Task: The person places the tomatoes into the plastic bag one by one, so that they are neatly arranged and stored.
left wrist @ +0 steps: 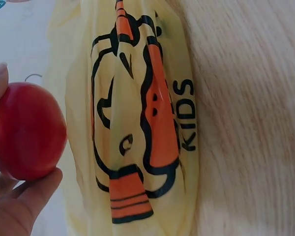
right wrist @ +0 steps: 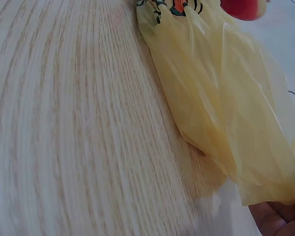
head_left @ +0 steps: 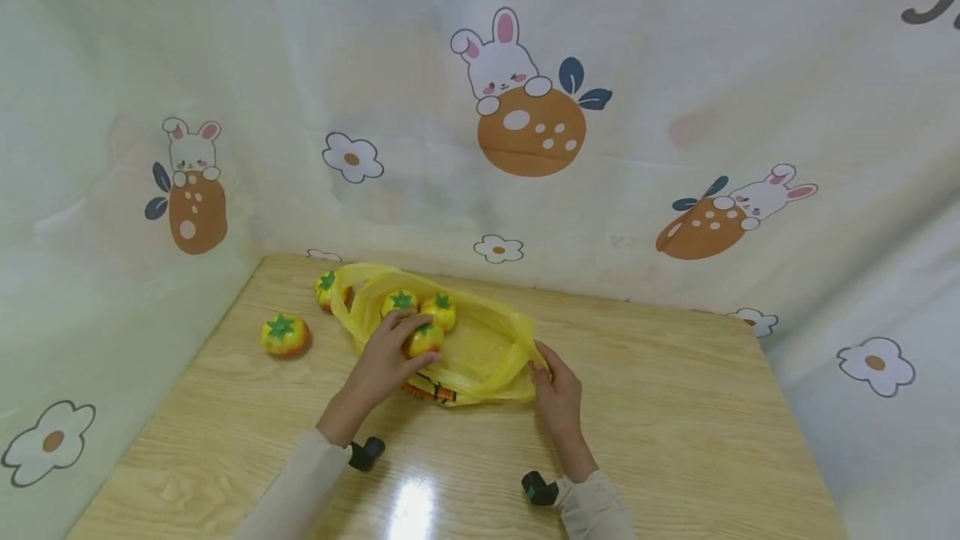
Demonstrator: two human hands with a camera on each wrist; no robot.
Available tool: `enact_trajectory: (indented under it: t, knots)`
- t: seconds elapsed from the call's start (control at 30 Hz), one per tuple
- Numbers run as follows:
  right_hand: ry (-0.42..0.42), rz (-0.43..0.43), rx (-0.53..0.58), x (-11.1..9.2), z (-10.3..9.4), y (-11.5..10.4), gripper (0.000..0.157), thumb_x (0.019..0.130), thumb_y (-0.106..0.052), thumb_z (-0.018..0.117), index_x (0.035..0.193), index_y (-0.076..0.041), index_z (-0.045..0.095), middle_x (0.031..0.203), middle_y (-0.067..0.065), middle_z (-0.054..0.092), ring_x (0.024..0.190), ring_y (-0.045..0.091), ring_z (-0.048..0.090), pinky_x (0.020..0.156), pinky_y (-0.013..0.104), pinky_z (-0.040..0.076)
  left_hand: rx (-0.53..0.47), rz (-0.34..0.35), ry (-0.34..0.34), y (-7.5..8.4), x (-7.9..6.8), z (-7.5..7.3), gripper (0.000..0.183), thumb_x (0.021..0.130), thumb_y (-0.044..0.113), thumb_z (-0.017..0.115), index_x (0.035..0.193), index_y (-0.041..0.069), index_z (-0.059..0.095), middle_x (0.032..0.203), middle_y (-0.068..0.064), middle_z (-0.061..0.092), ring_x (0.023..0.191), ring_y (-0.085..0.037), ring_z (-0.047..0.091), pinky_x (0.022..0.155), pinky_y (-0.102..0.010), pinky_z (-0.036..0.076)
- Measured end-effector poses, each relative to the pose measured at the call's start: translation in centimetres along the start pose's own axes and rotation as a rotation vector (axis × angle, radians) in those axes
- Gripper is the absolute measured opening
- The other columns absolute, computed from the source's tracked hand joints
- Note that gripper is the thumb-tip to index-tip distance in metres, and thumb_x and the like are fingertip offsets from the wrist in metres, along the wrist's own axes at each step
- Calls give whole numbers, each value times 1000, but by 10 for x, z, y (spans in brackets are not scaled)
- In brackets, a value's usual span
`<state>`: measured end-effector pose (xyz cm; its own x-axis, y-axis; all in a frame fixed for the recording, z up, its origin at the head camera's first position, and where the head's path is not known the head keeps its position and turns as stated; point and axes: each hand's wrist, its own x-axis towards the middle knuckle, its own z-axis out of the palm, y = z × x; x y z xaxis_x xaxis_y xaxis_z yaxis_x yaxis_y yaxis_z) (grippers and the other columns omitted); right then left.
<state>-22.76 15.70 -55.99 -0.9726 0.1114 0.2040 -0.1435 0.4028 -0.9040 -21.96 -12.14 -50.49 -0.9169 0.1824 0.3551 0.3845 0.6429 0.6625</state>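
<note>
My left hand [head_left: 381, 363] holds a yellow-and-red tomato [head_left: 424, 341] with a green top, above the mouth of a yellow plastic bag [head_left: 483, 347]. From below, in the left wrist view, the held tomato [left wrist: 32, 132] looks red, with fingers and thumb around it. The bag's right rim is gripped by my right hand [head_left: 558, 394]; in the right wrist view only part of that hand [right wrist: 278, 221] shows under the plastic. Two more tomatoes, one [head_left: 400, 300] left and one [head_left: 441, 310] right, lie within the bag's opening. An orange-and-black cartoon print [left wrist: 130, 123] marks its front.
On the wooden table [head_left: 660, 423], one tomato [head_left: 285, 335] sits left of the bag. Another tomato [head_left: 324, 290] stands at the bag's left edge, partly covered by plastic. A patterned cloth [head_left: 405, 215] hangs behind the table and along its sides.
</note>
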Motion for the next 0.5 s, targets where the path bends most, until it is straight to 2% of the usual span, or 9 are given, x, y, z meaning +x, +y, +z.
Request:
enact_trajectory:
  t: [0.1, 0.3, 0.4, 0.5]
  knots:
    - [-1, -11, 15, 0, -1, 0, 40, 93, 6, 49, 131, -1, 61, 120, 20, 67, 72, 21, 61, 52, 19, 39, -3, 11, -10, 1, 5, 4, 56, 81, 29, 80, 131, 11, 61, 131, -13, 52, 118, -33, 55, 90, -48, 52]
    - [0, -9, 9, -1, -2, 1, 40, 93, 6, 50, 131, -2, 62, 115, 20, 69, 53, 4, 42, 48, 19, 36, -7, -7, -11, 7, 13, 12, 55, 84, 31, 77, 133, 14, 59, 136, -16, 49, 121, -36, 54, 93, -51, 50]
    - [0, -5, 5, -2, -3, 2, 39, 94, 4, 50, 131, -4, 61, 113, 19, 70, 47, 1, 37, 46, 19, 35, -32, -35, 9, 11, 15, 14, 55, 86, 32, 76, 134, 15, 57, 142, -18, 44, 124, -39, 51, 93, -53, 50]
    - [-4, 3, 5, -3, -4, 2, 39, 96, 3, 50, 132, -4, 61, 116, 20, 69, 45, 0, 35, 45, 18, 35, -44, -32, 26, 11, 18, 17, 54, 86, 31, 76, 134, 14, 57, 143, -18, 44, 122, -37, 53, 90, -50, 52]
